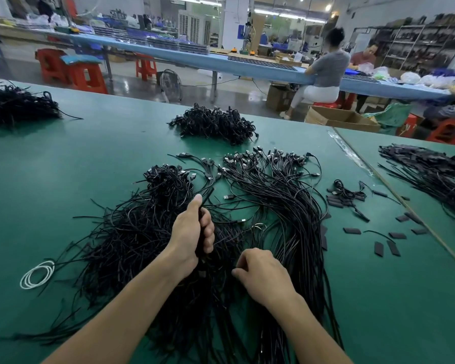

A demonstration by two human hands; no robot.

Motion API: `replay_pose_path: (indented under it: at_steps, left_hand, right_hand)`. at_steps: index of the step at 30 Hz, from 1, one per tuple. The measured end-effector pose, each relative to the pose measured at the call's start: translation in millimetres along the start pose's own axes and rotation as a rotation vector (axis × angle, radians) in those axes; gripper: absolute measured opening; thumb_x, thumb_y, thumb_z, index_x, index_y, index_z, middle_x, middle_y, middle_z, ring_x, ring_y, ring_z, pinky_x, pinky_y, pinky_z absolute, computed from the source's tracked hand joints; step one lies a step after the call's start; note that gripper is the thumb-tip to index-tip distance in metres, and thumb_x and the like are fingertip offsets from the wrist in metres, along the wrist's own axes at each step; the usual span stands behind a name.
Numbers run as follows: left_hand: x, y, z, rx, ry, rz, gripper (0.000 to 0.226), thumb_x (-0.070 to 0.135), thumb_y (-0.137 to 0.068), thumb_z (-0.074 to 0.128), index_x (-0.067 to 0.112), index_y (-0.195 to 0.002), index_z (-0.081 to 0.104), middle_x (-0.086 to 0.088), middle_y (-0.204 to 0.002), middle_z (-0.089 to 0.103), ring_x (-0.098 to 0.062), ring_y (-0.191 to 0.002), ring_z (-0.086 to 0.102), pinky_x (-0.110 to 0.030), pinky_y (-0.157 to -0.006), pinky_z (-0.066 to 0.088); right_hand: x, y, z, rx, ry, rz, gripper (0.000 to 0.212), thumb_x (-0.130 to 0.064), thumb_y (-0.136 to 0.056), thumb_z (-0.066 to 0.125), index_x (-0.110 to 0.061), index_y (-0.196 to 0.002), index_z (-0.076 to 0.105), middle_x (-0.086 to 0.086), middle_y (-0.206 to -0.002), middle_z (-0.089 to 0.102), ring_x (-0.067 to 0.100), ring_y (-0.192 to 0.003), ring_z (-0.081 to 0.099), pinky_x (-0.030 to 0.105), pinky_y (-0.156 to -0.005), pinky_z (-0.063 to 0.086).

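The green table [103, 153] fills the frame from the lower edge to the middle. Across its centre spreads the mass of black cables [273, 195]. It is tangled at centre left and combed into a straighter sheaf at centre right, with plug ends fanned out toward the upper centre. A separate pile [216, 124] sits above it, a second pile [16, 106] lies at the upper left, and a third heap [431, 174] lies at the right edge.

The left hand [192, 232], at centre, is clenched around a bundle [200, 248] of cables, thumb pointing up the frame. The bundle's long axis runs from the bottom of the frame toward the top, in line with the sheaf.

The right hand [263, 277] lies just below and to the right of the bundle, near it but apart. Its fingers are curled down into the strands, and I cannot tell whether they pinch one. This hand is the nearer one to the straight sheaf, so the next strand probably lies to its right and would travel leftward into the held bundle.

Short black sleeves [394, 246] are scattered at centre right. A white cable coil [37, 274] lies at the lower left. No brand, label or writing can be read.
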State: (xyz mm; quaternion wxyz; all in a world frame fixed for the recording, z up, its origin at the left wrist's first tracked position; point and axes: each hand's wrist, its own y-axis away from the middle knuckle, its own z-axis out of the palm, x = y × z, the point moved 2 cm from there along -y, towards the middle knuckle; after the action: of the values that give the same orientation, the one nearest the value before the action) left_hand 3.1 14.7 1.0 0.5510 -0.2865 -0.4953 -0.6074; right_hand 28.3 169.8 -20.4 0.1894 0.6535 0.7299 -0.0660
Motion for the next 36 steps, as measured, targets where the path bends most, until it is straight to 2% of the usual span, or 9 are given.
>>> replay_pose_path:
  at_steps: [7,12,15,18,21,23,26,30,36]
  left_hand:
    - [-3.4,6.1,1.2,-0.098,-0.01,-0.031,0.078,0.072,-0.096,0.021,0.017,-0.046,0.045,-0.001,-0.043,0.032,-0.011,-0.029,0.022,-0.016,-0.03,0.019]
    - [-1.5,9.5,3.8,-0.152,-0.103,0.002,0.07,0.042,-0.106,0.026,0.016,-0.044,0.048,-0.001,-0.04,0.029,-0.011,-0.028,0.02,-0.015,-0.031,0.018]
    - [2.0,14.2,8.8,-0.201,-0.204,0.053,0.06,0.029,-0.102,0.033,0.018,-0.046,0.054,0.0,-0.038,0.03,-0.011,-0.027,0.019,-0.014,-0.032,0.018]
    - [5.0,22.0,17.4,-0.278,-0.263,0.141,0.032,0.026,-0.091,0.042,0.014,-0.069,0.061,0.0,-0.039,0.033,-0.01,-0.026,0.021,-0.012,-0.033,0.019]
    - [7.2,27.9,22.9,-0.309,-0.312,0.214,0.014,0.014,-0.098,0.042,0.008,-0.101,0.055,0.007,-0.041,0.04,-0.007,-0.027,0.027,-0.012,-0.031,0.021]
    - [8.1,29.8,25.4,-0.303,-0.318,0.246,0.019,0.012,-0.101,0.041,0.011,-0.111,0.056,0.008,-0.041,0.042,-0.006,-0.028,0.029,-0.012,-0.031,0.022]
    - [9.2,31.3,25.8,-0.242,-0.299,0.344,0.03,0.02,-0.105,0.038,0.016,-0.101,0.067,0.007,-0.04,0.043,-0.006,-0.03,0.032,-0.013,-0.032,0.024]
    - [7.2,28.6,22.7,-0.114,-0.27,0.418,0.053,0.039,-0.107,0.032,0.022,-0.08,0.074,0.008,-0.048,0.055,-0.002,-0.037,0.042,-0.014,-0.036,0.031]
    - [0.2,28.0,24.1,-0.075,-0.211,0.37,0.056,0.057,-0.094,0.033,0.025,-0.085,0.078,0.007,-0.043,0.045,-0.008,-0.034,0.033,-0.019,-0.039,0.028]
  right_hand:
    - [5.0,-0.7,-2.3,-0.002,-0.045,0.035,0.012,-0.035,-0.097,0.058,-0.024,-0.099,0.063,-0.007,-0.091,0.056,0.016,-0.081,0.056,0.029,-0.07,0.045]
    - [8.3,-1.0,-19.8,0.043,-0.252,0.007,0.006,-0.029,-0.093,0.065,-0.027,-0.087,0.066,-0.008,-0.088,0.065,0.007,-0.08,0.063,0.017,-0.066,0.05]
    - [8.4,-0.1,-38.8,0.24,-0.51,-0.02,0.012,-0.025,-0.091,0.07,-0.028,-0.08,0.067,-0.012,-0.076,0.067,-0.006,-0.069,0.062,0.004,-0.056,0.042]
    - [4.0,2.9,-52.5,0.418,-0.739,-0.04,0.011,-0.022,-0.091,0.071,-0.026,-0.081,0.069,-0.009,-0.071,0.068,-0.007,-0.065,0.061,0.007,-0.058,0.045]
    - [-7.5,7.1,-58.4,0.373,-0.873,-0.145,0.006,-0.018,-0.09,0.072,-0.024,-0.088,0.074,-0.008,-0.078,0.072,0.0,-0.072,0.066,0.018,-0.068,0.053]
    - [-16.1,12.3,-58.6,0.282,-0.868,-0.241,0.009,-0.014,-0.09,0.071,-0.022,-0.092,0.076,-0.007,-0.079,0.074,0.005,-0.073,0.067,0.021,-0.07,0.054]
    - [-24.1,20.0,-58.8,0.222,-0.757,-0.327,0.013,-0.01,-0.092,0.066,-0.018,-0.093,0.077,-0.01,-0.072,0.072,0.001,-0.062,0.063,0.013,-0.062,0.046]
    - [-26.9,25.6,-63.2,0.337,-0.525,-0.364,0.017,-0.009,-0.091,0.067,-0.022,-0.097,0.077,-0.011,-0.086,0.068,0.002,-0.082,0.062,0.011,-0.074,0.046]
    - [-33.7,28.0,-54.9,0.445,-0.371,-0.363,0.017,-0.015,-0.094,0.065,-0.024,-0.105,0.075,-0.012,-0.093,0.06,0.002,-0.087,0.058,0.011,-0.078,0.047]
